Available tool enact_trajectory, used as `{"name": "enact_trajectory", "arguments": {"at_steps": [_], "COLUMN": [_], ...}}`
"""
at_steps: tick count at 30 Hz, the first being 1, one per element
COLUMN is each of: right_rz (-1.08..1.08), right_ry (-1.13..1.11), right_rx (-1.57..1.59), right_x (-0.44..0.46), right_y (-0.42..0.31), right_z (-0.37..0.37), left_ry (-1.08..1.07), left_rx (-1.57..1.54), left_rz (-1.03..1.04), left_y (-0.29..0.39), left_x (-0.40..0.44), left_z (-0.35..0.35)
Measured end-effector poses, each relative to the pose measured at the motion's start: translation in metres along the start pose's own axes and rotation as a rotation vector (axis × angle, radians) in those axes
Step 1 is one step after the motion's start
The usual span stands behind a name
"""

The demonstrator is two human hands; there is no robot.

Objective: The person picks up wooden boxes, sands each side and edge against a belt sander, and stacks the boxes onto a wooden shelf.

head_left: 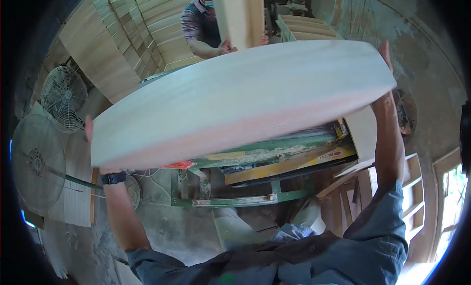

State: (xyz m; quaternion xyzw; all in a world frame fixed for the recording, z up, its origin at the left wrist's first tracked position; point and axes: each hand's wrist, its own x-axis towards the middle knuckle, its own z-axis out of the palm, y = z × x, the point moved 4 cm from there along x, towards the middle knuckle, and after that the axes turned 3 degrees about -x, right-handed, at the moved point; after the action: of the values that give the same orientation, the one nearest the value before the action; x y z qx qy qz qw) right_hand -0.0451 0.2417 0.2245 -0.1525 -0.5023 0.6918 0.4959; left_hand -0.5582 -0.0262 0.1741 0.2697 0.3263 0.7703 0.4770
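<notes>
A wide, pale wooden panel [240,101] spans the view, raised in front of me and tilted up toward the right. My left hand [89,128] grips its left end; just a bit of finger shows past the edge, the rest being behind the wood. At the opposite end my right hand [385,55] is closed on the panel, with fingers visible beyond the corner and the palm hidden. A dark wristwatch [114,178] is on my left wrist. Below the panel stands a green machine [235,202] with a yellow, dusty edge strip [289,165].
Across the machine a masked co-worker [206,27] holds an upright board [240,20]. Two fans [38,160] stand at left. Stacked wooden panels [127,27] fill the back left. Wooden frames [414,197] lean at right, beside a bright window [451,197].
</notes>
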Motion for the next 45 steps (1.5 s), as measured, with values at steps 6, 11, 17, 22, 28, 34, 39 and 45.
{"name": "enact_trajectory", "arguments": {"at_steps": [6,11,17,22,28,34,39,45], "right_rz": [-0.017,0.229,0.036,-0.227,-0.271,-0.272,-0.274,-0.264], "right_ry": [-0.078,-0.37,-0.311,-0.343,-0.328,-0.307,-0.286,-0.286], "right_rx": [-0.84,-1.579,-1.476,-1.551,-1.622,-1.73,-1.832,-1.879], "right_x": [-0.016,-0.034,-0.019,-0.011,-0.023,-0.033,-0.033,-0.031], "right_y": [-0.057,-0.045,0.025,0.077,0.122,0.132,0.142,0.144], "right_z": [-0.002,0.05,-0.038,-0.065,-0.092,-0.105,-0.112,-0.109], "left_ry": [-0.489,-0.587,-0.713,-0.894,-0.987,-0.976,-0.893,-0.809], "left_rx": [0.042,0.379,0.808,1.775,1.941,1.914,1.876,1.838], "left_rz": [0.268,0.55,0.683,0.823,0.684,0.704,0.692,0.717], "left_y": [0.03,0.025,-0.029,-0.072,-0.122,-0.147,-0.159,-0.163], "left_x": [-0.013,-0.004,0.004,0.008,0.035,0.05,0.05,0.065], "left_z": [0.036,0.028,0.023,0.041,0.028,0.012,-0.007,-0.014]}}
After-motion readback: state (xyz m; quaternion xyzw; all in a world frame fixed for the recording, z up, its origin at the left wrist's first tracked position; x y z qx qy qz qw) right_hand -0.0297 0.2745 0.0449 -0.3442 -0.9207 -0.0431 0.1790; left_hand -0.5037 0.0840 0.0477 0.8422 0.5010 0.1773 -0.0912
